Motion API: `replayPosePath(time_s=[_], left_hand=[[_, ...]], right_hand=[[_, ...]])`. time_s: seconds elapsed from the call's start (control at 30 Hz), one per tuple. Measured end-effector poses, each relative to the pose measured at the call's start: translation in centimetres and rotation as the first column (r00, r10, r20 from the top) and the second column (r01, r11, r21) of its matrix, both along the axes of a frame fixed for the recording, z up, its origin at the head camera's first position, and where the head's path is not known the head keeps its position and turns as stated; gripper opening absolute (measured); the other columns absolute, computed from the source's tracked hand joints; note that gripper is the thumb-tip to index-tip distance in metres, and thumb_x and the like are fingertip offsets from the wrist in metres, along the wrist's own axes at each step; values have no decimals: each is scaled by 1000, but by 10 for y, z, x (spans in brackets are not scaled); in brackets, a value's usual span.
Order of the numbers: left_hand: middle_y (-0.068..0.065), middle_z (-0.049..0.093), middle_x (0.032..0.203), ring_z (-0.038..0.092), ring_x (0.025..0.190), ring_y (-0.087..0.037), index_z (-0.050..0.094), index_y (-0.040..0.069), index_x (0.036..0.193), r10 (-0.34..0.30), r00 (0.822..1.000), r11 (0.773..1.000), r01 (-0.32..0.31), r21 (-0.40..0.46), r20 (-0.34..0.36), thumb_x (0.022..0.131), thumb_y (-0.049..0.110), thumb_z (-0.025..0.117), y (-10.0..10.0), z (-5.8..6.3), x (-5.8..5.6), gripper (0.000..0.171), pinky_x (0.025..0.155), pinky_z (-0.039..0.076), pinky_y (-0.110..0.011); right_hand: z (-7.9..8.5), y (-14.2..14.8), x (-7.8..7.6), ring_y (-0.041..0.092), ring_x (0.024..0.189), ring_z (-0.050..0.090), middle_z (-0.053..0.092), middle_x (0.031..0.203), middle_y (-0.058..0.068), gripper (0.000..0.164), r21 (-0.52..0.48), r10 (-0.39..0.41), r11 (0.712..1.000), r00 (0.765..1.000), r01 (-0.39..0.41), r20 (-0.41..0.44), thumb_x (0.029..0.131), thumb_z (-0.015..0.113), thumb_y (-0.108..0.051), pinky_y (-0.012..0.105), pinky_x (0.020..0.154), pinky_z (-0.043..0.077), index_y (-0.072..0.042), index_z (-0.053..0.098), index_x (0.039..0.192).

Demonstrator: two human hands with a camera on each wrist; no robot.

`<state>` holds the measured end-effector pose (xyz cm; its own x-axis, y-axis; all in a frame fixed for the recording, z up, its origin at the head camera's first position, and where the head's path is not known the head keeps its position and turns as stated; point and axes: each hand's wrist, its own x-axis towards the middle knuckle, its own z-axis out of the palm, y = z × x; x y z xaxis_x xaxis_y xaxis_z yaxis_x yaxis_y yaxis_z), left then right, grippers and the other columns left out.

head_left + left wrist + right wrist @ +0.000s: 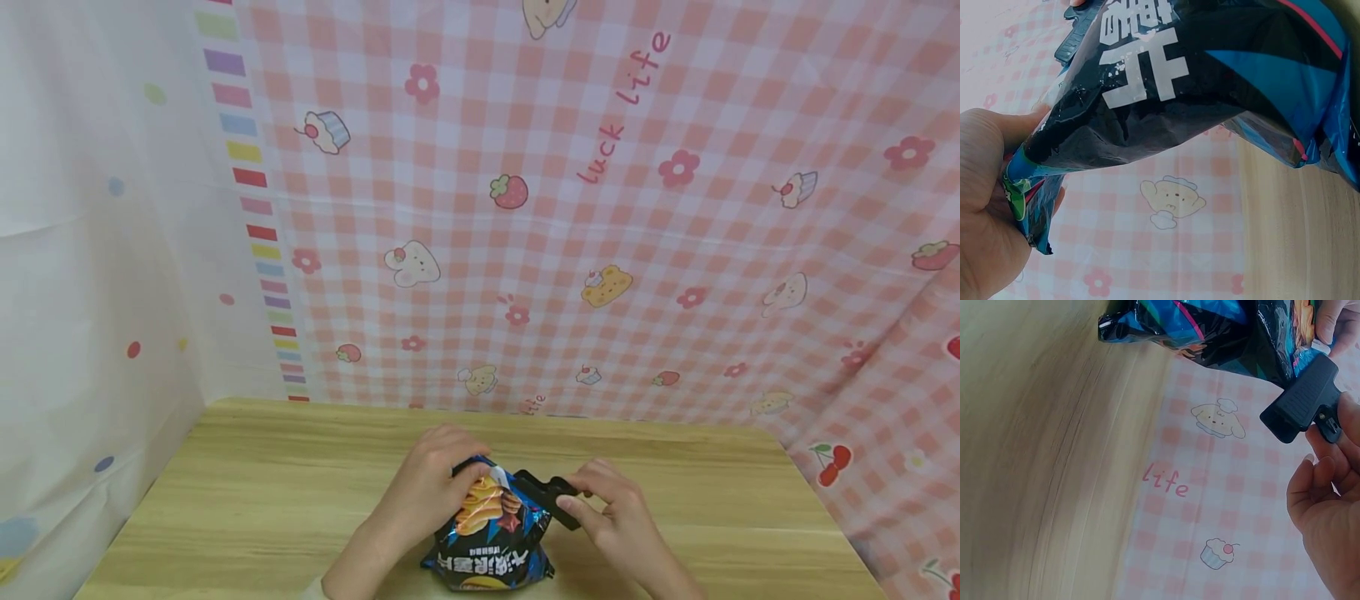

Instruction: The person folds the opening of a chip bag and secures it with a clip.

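Note:
A black and blue bag of potato chips [487, 546] stands on the wooden table, its printing upside down in the head view. My left hand [427, 479] pinches the bag's folded top edge between thumb and fingers, as the left wrist view also shows at the crumpled end [1032, 200]. With thumb and fingers my right hand [618, 517] holds a black plastic clip [1302, 400] by its handles. The clip lies against the top right corner of the bag; whether its jaws bite on the film I cannot tell.
The light wooden table [262, 500] reaches back to a pink checked cloth [465, 292] hanging behind it. A white dotted cloth [97, 250] hangs at the left, and patterned cloth [900, 400] also borders the right side.

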<state>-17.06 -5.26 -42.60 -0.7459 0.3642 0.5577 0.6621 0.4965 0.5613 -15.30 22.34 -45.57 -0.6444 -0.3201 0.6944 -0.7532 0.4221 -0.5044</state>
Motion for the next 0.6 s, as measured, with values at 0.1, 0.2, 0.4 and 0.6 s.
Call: replayPosePath(time_s=[0.1, 0.2, 0.4, 0.6], left_hand=[[1, 77, 106, 68, 105, -14, 80, 9, 107, -8, 1000, 1000, 8, 3, -4, 89, 5, 82, 0, 0, 0, 19, 97, 56, -42], [0, 77, 106, 68, 105, -14, 80, 9, 108, -16, 1000, 1000, 16, 8, -3, 89, 5, 82, -1, 0, 0, 19, 97, 57, -42], [1, 77, 104, 68, 104, -13, 80, 9, 107, -18, 1000, 1000, 18, 9, -2, 89, 5, 82, -1, 0, 0, 18, 95, 57, -40], [0, 77, 104, 68, 104, -14, 80, 9, 106, -21, 1000, 1000, 21, 11, -12, 89, 4, 82, -1, -1, -1, 17, 95, 57, -41]], right_hand=[[1, -2, 0, 14, 77, 58, 69, 86, -6, 35, -2, 1, 1000, 1000, -1, 7, 76, 85, 12, 19, 67, 45, -13, 80, 99], [3, -4, -1, 13, 78, 58, 69, 86, -6, 32, -2, 7, 1000, 1000, -7, 20, 78, 84, 10, 21, 67, 45, -13, 80, 100], [5, -10, -1, 10, 80, 58, 71, 88, -6, 28, 5, 16, 1000, 999, -17, 42, 82, 83, 5, 28, 66, 48, -15, 80, 101], [5, -15, -3, 11, 79, 57, 70, 87, -5, 29, -18, 30, 999, 999, -30, 38, 82, 83, 7, 27, 67, 46, -15, 80, 100]])
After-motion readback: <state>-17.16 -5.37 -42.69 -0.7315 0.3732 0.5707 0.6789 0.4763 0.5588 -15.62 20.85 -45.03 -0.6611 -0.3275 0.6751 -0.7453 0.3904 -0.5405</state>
